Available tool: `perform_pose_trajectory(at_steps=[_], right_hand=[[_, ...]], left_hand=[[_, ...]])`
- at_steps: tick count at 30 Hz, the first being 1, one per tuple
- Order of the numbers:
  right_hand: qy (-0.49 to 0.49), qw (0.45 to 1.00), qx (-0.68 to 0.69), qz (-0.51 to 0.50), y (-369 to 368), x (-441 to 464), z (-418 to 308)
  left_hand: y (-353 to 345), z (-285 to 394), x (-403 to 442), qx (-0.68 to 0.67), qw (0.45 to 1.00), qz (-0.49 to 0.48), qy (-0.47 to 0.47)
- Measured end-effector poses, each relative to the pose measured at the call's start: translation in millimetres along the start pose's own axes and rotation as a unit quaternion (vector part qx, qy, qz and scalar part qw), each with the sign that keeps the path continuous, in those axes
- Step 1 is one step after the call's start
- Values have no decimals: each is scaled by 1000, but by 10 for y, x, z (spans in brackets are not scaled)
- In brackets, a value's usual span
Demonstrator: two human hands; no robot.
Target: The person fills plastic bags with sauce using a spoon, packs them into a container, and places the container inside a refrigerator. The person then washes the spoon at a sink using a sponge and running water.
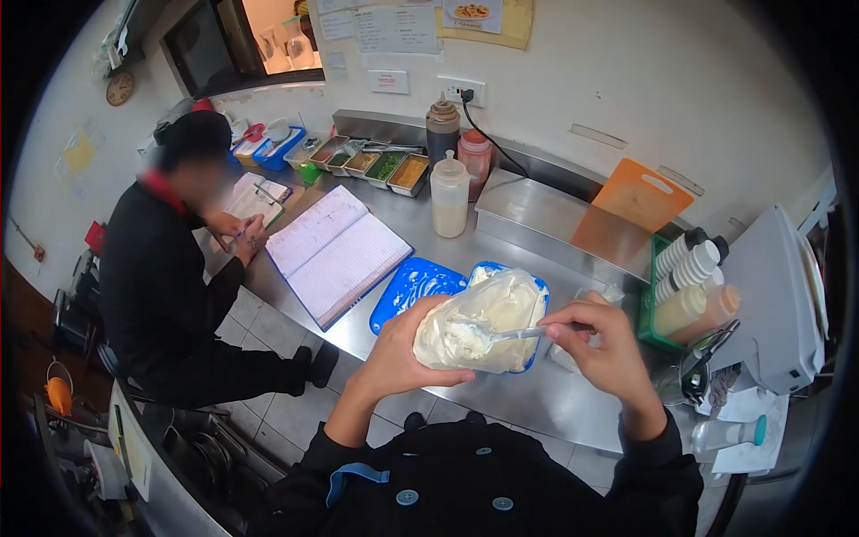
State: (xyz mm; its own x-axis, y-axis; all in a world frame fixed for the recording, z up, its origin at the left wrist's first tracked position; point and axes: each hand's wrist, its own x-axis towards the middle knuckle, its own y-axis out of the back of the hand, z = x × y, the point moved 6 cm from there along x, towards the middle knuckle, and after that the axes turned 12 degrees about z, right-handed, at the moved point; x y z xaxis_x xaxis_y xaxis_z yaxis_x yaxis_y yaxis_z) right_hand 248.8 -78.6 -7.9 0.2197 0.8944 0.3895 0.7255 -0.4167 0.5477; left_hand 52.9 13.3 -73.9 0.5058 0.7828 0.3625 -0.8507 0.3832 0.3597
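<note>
My left hand (399, 353) is wrapped around a clear plastic bag (503, 302) that is partly filled with a thick, pale cream. In my right hand (601, 344) is the handle of a spoon (519, 334), pinched between thumb and fingers. Its other end reaches into the cream (467, 342), so the tip is hidden. Behind and partly under the bag, a blue tub (543, 300) with more of the pale cream stands on the steel counter. A blue lid (401, 294) smeared with cream lies just left of it.
An open notebook (335, 251) lies left of the lid. Squeeze bottles (449, 199) and trays of toppings (385, 167) line the back. At right stand a green basket (656, 309) of cups and bottles and an orange board (631, 210). A co-worker (170, 268) writes at left.
</note>
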Motion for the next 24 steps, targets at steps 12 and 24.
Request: perform_pose_trajectory(at_steps=[12, 24], right_hand=[[249, 927, -256, 116, 181, -164, -728], [110, 994, -26, 12, 46, 35, -300]], left_hand=[[80, 125, -41, 28, 988, 101, -117], [30, 62, -56, -32, 999, 6, -32]])
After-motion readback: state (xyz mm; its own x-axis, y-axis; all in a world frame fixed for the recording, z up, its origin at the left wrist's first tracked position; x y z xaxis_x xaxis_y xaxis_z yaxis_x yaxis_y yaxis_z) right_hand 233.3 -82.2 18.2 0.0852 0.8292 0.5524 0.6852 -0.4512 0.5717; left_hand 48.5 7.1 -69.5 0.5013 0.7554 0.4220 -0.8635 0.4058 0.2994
